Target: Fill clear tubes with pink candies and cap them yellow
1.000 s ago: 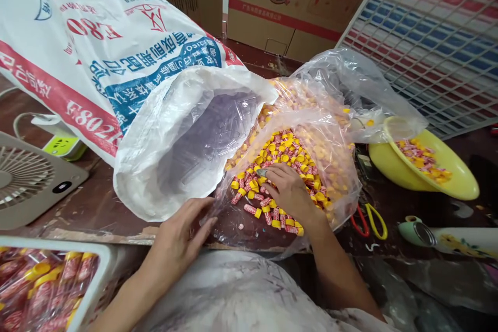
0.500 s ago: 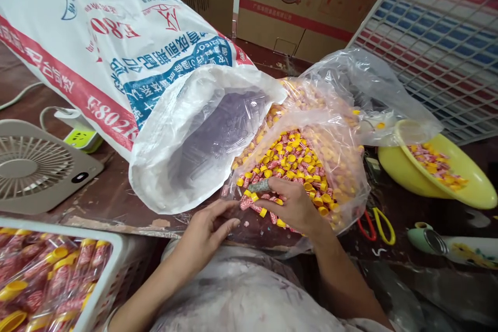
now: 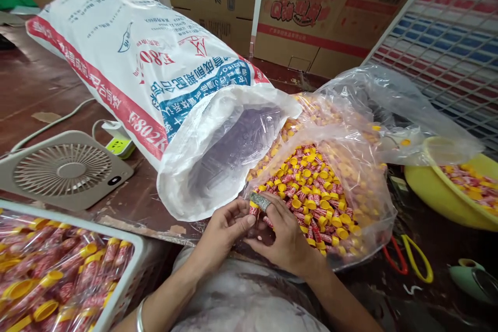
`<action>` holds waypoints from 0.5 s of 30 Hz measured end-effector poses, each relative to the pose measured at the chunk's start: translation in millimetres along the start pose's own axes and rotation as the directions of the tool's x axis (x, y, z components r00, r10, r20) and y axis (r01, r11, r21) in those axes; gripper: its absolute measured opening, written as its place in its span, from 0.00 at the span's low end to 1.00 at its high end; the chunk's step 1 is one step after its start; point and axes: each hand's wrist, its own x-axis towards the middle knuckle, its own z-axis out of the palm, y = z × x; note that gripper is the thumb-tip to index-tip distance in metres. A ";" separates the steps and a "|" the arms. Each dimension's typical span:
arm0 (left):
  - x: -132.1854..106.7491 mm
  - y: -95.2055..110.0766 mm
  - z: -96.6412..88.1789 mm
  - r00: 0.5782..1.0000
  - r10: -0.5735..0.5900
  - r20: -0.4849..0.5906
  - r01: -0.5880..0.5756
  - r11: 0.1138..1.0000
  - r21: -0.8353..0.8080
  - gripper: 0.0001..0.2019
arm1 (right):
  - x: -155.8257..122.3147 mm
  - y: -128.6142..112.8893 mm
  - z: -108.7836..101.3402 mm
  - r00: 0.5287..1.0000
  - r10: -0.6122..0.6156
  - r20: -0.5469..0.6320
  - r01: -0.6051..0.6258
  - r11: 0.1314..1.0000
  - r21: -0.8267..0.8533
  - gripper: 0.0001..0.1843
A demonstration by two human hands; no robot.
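Observation:
Between the thumb and fingers of my left hand (image 3: 225, 225) is a small red-and-white candy tube (image 3: 254, 210) with a yellow cap. My right hand (image 3: 286, 238) curves close beside it. Its index finger, wrapped in a grey sleeve (image 3: 260, 200), reaches against the cap, while the thumb stands apart lower down. Part of the space between the right fingers is hidden. Just beyond both hands, many similar capped candy tubes (image 3: 307, 181) spill from the mouth of a clear plastic bag (image 3: 363, 187).
A white woven sack (image 3: 175, 187) lies open-mouthed ahead. Left are a fan (image 3: 72, 170), a power socket (image 3: 120, 147) and a white basket (image 3: 136, 249) of filled, yellow-capped clear containers. Right are scissors (image 3: 418, 259), a yellow bowl (image 3: 420, 187) and a green cup (image 3: 472, 280). Cardboard boxes (image 3: 311, 41) stand behind.
My hands have come together, and the left now grips a capped tube. My right hand has drawn back from the pile's near edge. The view has shifted left and up.

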 end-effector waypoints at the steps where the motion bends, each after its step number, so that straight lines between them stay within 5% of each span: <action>1: 0.9 -0.7 1.1 1.000 -0.006 0.001 0.006 1.000 0.000 0.18 | 1.0 -0.9 1.3 1.000 -0.016 -0.011 0.016 1.000 -0.011 0.30; 5: 1.0 2.9 5.3 0.999 -0.029 0.022 0.028 0.998 0.056 0.15 | 7.5 -1.6 -9.3 0.998 -0.036 0.045 0.036 0.999 -0.006 0.28; 9: 2.7 32.1 -4.0 0.984 0.168 -0.055 -0.125 0.879 0.460 0.09 | 4.3 12.1 -38.6 0.985 0.075 0.158 -0.066 0.996 -0.058 0.38; 11: 10.4 51.6 -16.4 0.920 0.374 -0.115 -0.160 0.627 0.763 0.06 | -4.2 21.8 -49.7 0.977 0.170 0.128 -0.144 0.971 -0.189 0.28; 13: 22.9 64.9 -30.8 0.841 0.529 -0.110 -0.028 0.247 0.969 0.07 | -15.0 28.4 -52.7 0.956 0.221 0.194 -0.147 0.930 -0.336 0.17; 15: 36.8 67.3 -43.3 0.849 0.521 -0.087 0.166 -0.108 0.980 0.12 | -24.7 30.6 -47.8 0.912 0.238 0.334 -0.078 0.901 -0.427 0.17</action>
